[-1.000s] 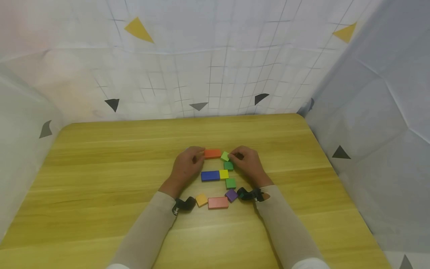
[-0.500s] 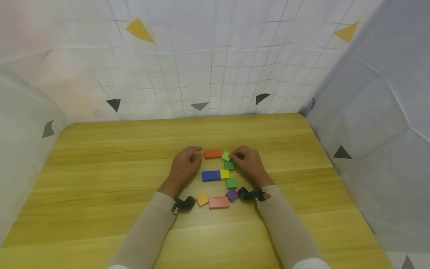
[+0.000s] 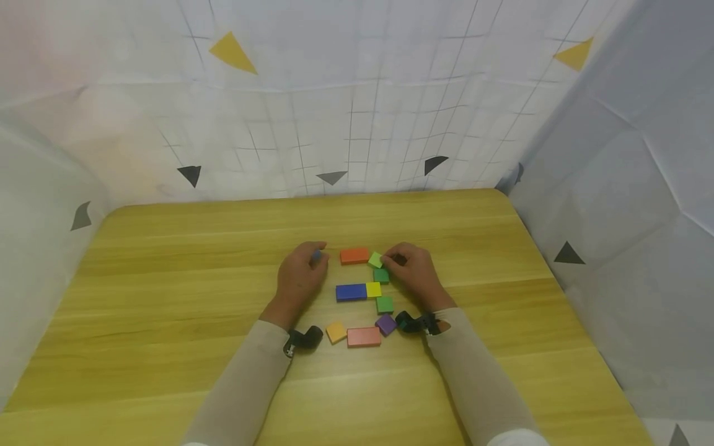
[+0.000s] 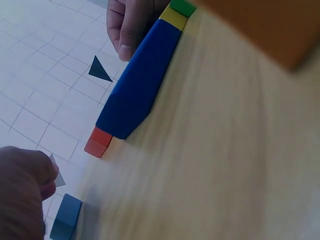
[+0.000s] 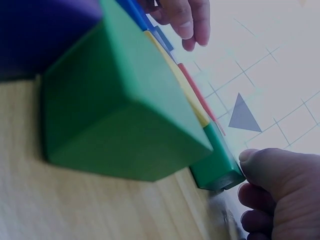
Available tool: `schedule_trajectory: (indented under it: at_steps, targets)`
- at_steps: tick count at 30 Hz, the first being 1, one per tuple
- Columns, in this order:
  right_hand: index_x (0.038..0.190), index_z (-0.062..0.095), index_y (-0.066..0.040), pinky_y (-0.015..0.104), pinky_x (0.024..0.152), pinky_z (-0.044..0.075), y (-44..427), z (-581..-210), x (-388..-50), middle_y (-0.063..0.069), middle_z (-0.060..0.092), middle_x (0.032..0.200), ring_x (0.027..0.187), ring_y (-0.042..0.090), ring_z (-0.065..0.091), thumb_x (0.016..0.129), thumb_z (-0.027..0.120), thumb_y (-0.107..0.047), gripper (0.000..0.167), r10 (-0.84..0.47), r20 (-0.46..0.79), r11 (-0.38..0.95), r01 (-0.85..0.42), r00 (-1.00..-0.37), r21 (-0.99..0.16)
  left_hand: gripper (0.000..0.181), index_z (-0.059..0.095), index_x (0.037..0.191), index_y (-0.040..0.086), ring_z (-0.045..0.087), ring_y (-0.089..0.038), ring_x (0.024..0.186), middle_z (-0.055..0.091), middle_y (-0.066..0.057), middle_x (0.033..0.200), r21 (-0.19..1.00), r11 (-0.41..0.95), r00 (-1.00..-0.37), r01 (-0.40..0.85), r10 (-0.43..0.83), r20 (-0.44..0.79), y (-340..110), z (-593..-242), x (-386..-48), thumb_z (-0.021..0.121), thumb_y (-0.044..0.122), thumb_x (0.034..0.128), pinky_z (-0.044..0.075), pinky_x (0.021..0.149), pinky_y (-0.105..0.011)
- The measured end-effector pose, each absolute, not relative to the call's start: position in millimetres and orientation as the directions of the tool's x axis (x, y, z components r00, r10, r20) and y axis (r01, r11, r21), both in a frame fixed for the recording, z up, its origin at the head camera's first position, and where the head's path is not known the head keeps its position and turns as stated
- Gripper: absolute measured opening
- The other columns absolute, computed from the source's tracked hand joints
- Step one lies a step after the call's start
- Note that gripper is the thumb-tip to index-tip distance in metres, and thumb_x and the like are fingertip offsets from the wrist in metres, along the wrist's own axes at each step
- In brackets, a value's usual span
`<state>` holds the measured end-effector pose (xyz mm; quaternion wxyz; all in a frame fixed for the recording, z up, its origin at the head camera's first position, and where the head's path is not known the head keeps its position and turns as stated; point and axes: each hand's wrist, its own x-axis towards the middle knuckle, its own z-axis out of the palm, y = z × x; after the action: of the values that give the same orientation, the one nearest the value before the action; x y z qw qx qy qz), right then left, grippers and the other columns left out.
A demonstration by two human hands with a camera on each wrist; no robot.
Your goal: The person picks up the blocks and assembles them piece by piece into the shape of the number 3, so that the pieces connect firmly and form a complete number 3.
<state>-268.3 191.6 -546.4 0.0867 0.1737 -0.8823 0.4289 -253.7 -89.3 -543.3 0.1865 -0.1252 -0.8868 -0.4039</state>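
Note:
My left hand (image 3: 301,275) is left of an orange-red block (image 3: 354,256), fingers loosely bent. A small blue block (image 3: 317,254) shows between its thumb and fingers; in the left wrist view this grey-blue block (image 4: 66,217) stands on the table beside the hand. My right hand (image 3: 414,269) pinches the corner of a light green block (image 3: 375,259) at the right end of the orange-red block. Just below lies a dark green block (image 3: 381,275), then a yellow block (image 3: 374,289) against a long blue block (image 3: 351,292). The right wrist view hides the light green block.
Further down lie a green block (image 3: 385,304), a purple block (image 3: 386,324), a pink block (image 3: 364,337) and a yellow-orange block (image 3: 336,332). All are on a wooden table (image 3: 178,279). A patterned white cloth (image 3: 312,124) hangs behind and along both sides.
My left hand has moved left, away from the orange-red block, and the small blue block has come into view by its fingers. The right hand stays at the light green block.

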Motion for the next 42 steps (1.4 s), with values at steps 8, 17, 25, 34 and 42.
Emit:
schedule_trajectory:
  at_steps: [8, 17, 25, 34, 42]
  targets:
    - [0.095, 0.074, -0.019, 0.033, 0.074, 0.054, 192, -546, -268, -0.005, 0.072, 0.092, 0.081, 0.010, 0.064, 0.091, 0.073, -0.028, 0.010, -0.226, 0.286, 0.570, -0.364, -0.931, -0.737, 0.027, 0.072, 0.115, 0.008, 0.060, -0.026, 0.099, 0.073, -0.005, 0.114, 0.620, 0.701, -0.889, 0.353, 0.044, 0.456, -92, -542, -256, 0.072, 0.017, 0.0893, 0.051, 0.084, -0.042]
    - [0.095, 0.074, -0.019, 0.032, 0.074, 0.054, 192, -546, -268, -0.005, 0.072, 0.093, 0.081, 0.011, 0.063, 0.091, 0.073, -0.028, 0.010, -0.223, 0.277, 0.584, -0.356, -0.934, -0.730, 0.028, 0.072, 0.115, 0.007, 0.062, -0.029, 0.101, 0.072, -0.009, 0.116, 0.600, 0.738, -0.900, 0.309, 0.023, 0.435, -93, -542, -258, 0.069, 0.016, 0.0889, 0.052, 0.086, -0.042]
    - [0.095, 0.074, -0.020, 0.031, 0.074, 0.054, 192, -547, -268, -0.006, 0.071, 0.092, 0.082, 0.011, 0.063, 0.092, 0.073, -0.029, 0.009, -0.222, 0.270, 0.568, -0.349, -0.937, -0.745, 0.031, 0.070, 0.119, 0.006, 0.062, -0.030, 0.112, 0.070, -0.010, 0.121, 0.643, 0.727, -0.936, 0.239, -0.003, 0.352, -95, -539, -254, 0.069, 0.020, 0.0913, 0.050, 0.096, -0.044]
    - [0.096, 0.074, -0.022, 0.032, 0.076, 0.054, 190, -548, -268, -0.007, 0.071, 0.093, 0.084, 0.011, 0.064, 0.092, 0.073, -0.031, 0.011, -0.213, 0.253, 0.571, -0.330, -0.944, -0.752, 0.031, 0.070, 0.120, 0.009, 0.062, -0.029, 0.109, 0.070, -0.008, 0.120, 0.656, 0.721, -0.947, 0.225, 0.003, 0.321, -97, -542, -248, 0.068, 0.022, 0.0923, 0.050, 0.094, -0.043]
    - [0.095, 0.074, -0.021, 0.033, 0.077, 0.054, 190, -550, -268, -0.007, 0.071, 0.093, 0.084, 0.012, 0.064, 0.091, 0.073, -0.030, 0.010, -0.207, 0.269, 0.568, -0.340, -0.941, -0.749, 0.030, 0.069, 0.120, 0.010, 0.062, -0.026, 0.110, 0.070, -0.007, 0.120, 0.694, 0.684, -0.949, 0.226, -0.006, 0.315, -99, -546, -236, 0.069, 0.019, 0.0918, 0.050, 0.095, -0.042]
